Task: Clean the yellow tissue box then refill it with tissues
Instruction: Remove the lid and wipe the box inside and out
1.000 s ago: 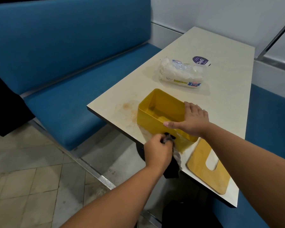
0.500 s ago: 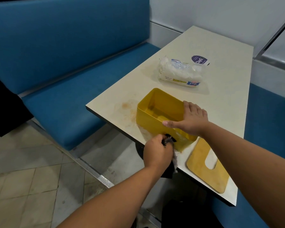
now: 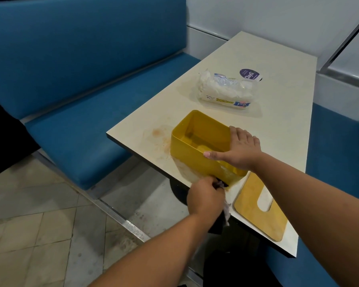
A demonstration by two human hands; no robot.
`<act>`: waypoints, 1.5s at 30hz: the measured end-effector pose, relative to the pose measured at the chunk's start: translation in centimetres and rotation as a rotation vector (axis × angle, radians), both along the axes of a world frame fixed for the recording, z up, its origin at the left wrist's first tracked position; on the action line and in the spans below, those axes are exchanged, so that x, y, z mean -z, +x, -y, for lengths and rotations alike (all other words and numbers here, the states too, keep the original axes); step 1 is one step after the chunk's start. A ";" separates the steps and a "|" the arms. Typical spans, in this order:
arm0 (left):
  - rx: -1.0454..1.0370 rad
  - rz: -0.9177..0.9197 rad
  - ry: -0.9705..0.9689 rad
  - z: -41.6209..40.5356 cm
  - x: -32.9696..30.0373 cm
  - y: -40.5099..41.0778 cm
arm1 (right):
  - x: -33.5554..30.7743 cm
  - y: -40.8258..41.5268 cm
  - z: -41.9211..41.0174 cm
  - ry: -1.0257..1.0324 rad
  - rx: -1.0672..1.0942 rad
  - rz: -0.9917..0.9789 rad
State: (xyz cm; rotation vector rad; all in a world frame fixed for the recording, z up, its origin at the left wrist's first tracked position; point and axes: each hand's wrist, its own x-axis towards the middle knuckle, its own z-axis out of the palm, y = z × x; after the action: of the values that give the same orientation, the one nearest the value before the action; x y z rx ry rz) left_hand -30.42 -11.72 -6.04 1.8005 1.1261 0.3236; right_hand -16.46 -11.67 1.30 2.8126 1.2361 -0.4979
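- The yellow tissue box [image 3: 197, 146] sits open-topped near the table's front left corner, its lid off and nothing in it that I can make out.
- The right hand [image 3: 239, 151] lies across the box's near right end, fingers straight and close together over the far rim, thumb stretched out along the near rim, pressing down to steady it.
- The left hand [image 3: 204, 196] is just below the box, at the table's front edge, fingers curled round a dark cloth [image 3: 222, 184] that it holds bunched against the lower part of the box's near wall.
- A paler tail of that cloth hangs down below the hand, off the table edge.
- The near wall shows a whitish, smeared patch beside where the cloth touches.
- The yellow lid [image 3: 255, 216], flat with a slot cut in it, lies on the table just to the right of the left hand, beside the box's near right corner.
- A clear plastic pack of tissues [image 3: 226, 92] lies farther back on the table [image 3: 278, 112], well apart from both hands.
- A round purple sticker [image 3: 250, 75] shows just behind the pack.
- Orange-brown stains [image 3: 158, 135] mark the tabletop left of the box.
- Blue padded benches [image 3: 81, 69] flank the table on both sides, with a tiled floor below.
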 end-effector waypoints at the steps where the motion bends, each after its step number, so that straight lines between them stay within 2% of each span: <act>1: -0.030 0.015 0.010 -0.8 0.2 -0.2 | 0.0 0.0 -0.1 0.002 -0.001 0.000; 5: -0.118 -0.010 0.106 -2.6 0.7 -0.6 | 0.0 -0.1 0.0 -0.007 -0.007 0.008; 11: 0.059 -0.035 0.170 -0.8 0.3 -0.2 | 0.0 0.0 -0.1 -0.012 -0.007 0.012; 15: -0.149 0.018 0.080 -3.1 -0.1 -1.1 | -0.1 -0.1 0.0 -0.019 -0.008 0.009; 17: -0.121 0.026 0.082 -2.3 -0.6 -0.9 | 0.0 0.0 0.0 -0.017 -0.006 0.009; 21: 0.007 0.095 0.080 -0.5 -0.6 -0.6 | 0.0 0.0 -0.1 -0.018 -0.006 0.011; 27: -0.048 0.357 0.250 -0.8 -2.4 -0.9 | 0.3 0.3 -0.3 -0.030 -0.006 -0.003; 32: -0.007 0.305 0.279 -1.1 -2.0 -0.8 | 0.1 0.2 -0.3 -0.036 -0.004 -0.012; 37: 0.039 0.411 0.348 -0.8 -2.7 -0.5 | 0.2 0.3 -0.3 -0.043 -0.007 -0.019; 41: 0.107 0.387 0.267 -1.4 -1.2 -1.8 | 0.1 0.1 -0.3 -0.042 -0.001 -0.017; 43: 0.105 0.420 0.086 -2.0 -0.7 -2.5 | 0.0 0.1 -0.2 -0.045 -0.004 -0.021; 45: -0.003 0.499 -0.205 -2.6 -0.8 -2.8 | -0.2 0.0 -0.2 -0.053 -0.001 -0.023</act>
State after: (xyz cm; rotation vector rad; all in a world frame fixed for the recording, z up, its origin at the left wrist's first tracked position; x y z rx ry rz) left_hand -33.17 -9.09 -5.26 1.4299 0.7766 0.5987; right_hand -16.44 -11.43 1.45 2.7700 1.2100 -0.5563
